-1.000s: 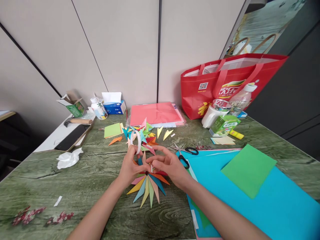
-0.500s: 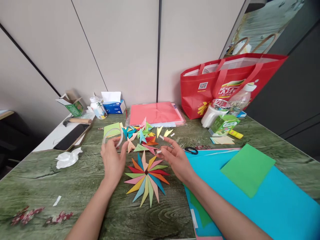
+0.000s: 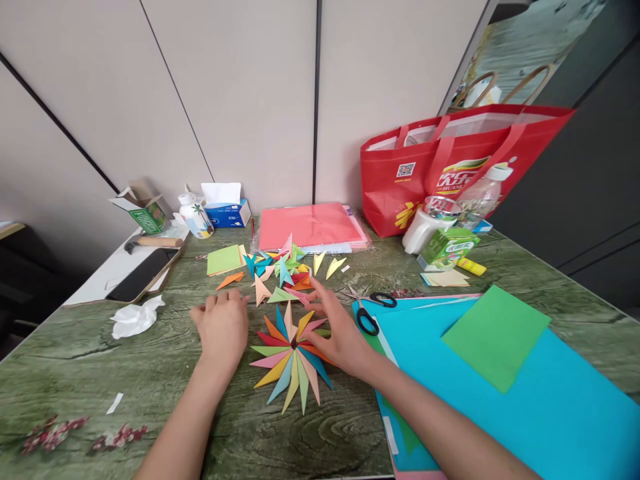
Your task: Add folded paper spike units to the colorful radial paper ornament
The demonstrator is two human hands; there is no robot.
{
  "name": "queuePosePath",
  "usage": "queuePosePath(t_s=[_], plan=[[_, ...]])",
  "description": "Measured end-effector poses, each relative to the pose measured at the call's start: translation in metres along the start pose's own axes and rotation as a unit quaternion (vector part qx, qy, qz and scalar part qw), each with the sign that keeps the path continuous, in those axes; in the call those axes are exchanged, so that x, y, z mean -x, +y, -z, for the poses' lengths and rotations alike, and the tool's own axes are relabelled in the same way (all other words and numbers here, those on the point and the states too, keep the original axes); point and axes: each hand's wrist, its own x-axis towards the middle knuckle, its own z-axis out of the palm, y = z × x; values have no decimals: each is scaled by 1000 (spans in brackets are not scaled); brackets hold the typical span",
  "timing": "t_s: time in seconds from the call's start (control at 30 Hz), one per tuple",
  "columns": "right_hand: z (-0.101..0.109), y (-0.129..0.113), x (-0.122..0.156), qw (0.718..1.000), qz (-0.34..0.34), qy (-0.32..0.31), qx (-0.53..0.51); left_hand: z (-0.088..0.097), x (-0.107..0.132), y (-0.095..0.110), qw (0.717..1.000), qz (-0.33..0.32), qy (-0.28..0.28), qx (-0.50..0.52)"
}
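My left hand (image 3: 221,330) rests on the table left of a multicoloured folded-paper star (image 3: 293,360). Its fingers curl down, and whatever lies beneath them is hidden. The fingers of my right hand (image 3: 337,330) are apart over the star's upper right points, the thumb near its centre. A small whitish bit shows by the right index fingertip, too small to make out. Behind the star lies a pile of folded paper pieces (image 3: 285,270), with an orange folded piece (image 3: 231,280) at its left. Black-handled scissors (image 3: 369,323) lie open right of my right hand.
Blue paper sheets (image 3: 500,420) with a green square (image 3: 497,339) cover the right side. Behind stand a red bag (image 3: 390,193), a green box (image 3: 449,248), a white mug (image 3: 419,233) and a tissue box (image 3: 227,213). At left are a phone (image 3: 143,273) and crumpled tissue (image 3: 137,318).
The clear tape ring at my left hand is out of sight, and that hand has moved down and turned over. My right hand has lowered toward the star and spread its fingers. More of the scissors shows.
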Motion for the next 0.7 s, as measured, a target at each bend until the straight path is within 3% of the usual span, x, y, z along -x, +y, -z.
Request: queuePosePath(t_s=[0.07,0.13,0.33,0.47,0.7], plan=[[0,1,0,1000,3,-11,22,-3,-2,1,987,-16,-78,142],[0,2,0,999,7,-18,44,-10,-4,1,944,-35,-173,278],[-3,5,0,998,21,-32,55,-21,-6,1,802,19,-285,524],[-5,6,-1,1000,9,-18,14,-17,-4,5,761,19,-308,570],[-1,10,-4,997,-25,-4,-70,-10,0,14,696,49,-286,657]])
